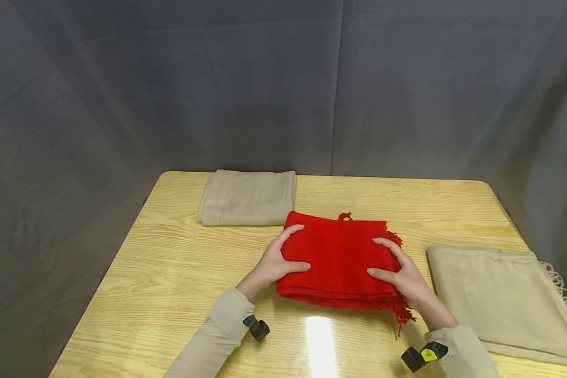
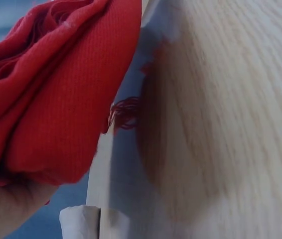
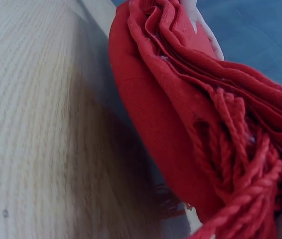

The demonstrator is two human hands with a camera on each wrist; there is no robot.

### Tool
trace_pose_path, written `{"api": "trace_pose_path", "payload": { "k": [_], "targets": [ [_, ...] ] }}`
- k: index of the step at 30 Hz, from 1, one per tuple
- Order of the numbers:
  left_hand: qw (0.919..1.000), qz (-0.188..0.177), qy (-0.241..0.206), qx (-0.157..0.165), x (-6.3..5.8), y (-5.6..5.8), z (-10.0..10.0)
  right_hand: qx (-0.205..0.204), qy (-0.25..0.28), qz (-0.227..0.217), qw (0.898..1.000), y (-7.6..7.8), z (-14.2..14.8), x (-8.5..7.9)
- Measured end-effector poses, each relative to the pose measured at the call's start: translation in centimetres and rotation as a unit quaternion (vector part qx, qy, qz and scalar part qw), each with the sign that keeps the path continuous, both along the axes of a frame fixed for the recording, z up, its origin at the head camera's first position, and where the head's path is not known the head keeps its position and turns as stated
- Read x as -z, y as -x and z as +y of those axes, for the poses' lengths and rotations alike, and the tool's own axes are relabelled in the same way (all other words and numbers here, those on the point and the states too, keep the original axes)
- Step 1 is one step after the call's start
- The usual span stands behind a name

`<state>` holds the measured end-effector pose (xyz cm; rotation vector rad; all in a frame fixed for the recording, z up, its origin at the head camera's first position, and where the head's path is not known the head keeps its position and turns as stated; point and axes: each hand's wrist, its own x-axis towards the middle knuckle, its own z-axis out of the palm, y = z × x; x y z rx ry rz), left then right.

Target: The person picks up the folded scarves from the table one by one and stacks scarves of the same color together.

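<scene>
A folded red scarf (image 1: 337,257) with twisted fringe is held between both hands over the middle of the table. The left hand (image 1: 276,262) grips its left edge, thumb and a finger spread on top. At the fringed right edge, the right hand (image 1: 401,270) grips it the same way. In the left wrist view the scarf (image 2: 76,89) is raised off the wood, a shadow below it. The right wrist view shows its stacked layers and fringe (image 3: 240,169) hanging near the right hand. The other fingers are hidden beneath the cloth.
A folded beige cloth (image 1: 250,198) lies at the back left of the table (image 1: 170,273), close to the scarf's far corner. Another folded beige cloth (image 1: 501,299) with pale fringe lies at the right edge. Dark grey curtains (image 1: 264,94) surround the table's back and sides.
</scene>
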<state>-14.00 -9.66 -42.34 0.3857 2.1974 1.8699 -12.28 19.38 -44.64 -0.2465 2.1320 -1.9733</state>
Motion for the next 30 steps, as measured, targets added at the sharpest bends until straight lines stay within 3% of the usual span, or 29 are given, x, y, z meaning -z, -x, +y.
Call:
{"api": "trace_pose_path", "payload": {
  "k": [12,19,24,30],
  "targets": [
    [0.9999,0.010,0.011,-0.002,-0.9,0.9,0.3,0.014,0.004,0.003,1.000,0.7,0.1,-0.7],
    [1.0000,0.007,0.004,-0.005,-1.3,1.4,0.2,0.028,-0.026,0.018,0.999,1.2,0.0,-1.0],
    [1.0000,0.004,0.007,0.000,-1.5,1.6,0.4,0.027,0.003,0.009,1.000,1.5,0.2,-1.0],
    [0.9999,0.002,0.012,-0.004,-1.7,1.8,0.7,0.031,-0.004,0.012,0.999,1.8,0.3,-1.2]
  ]
}}
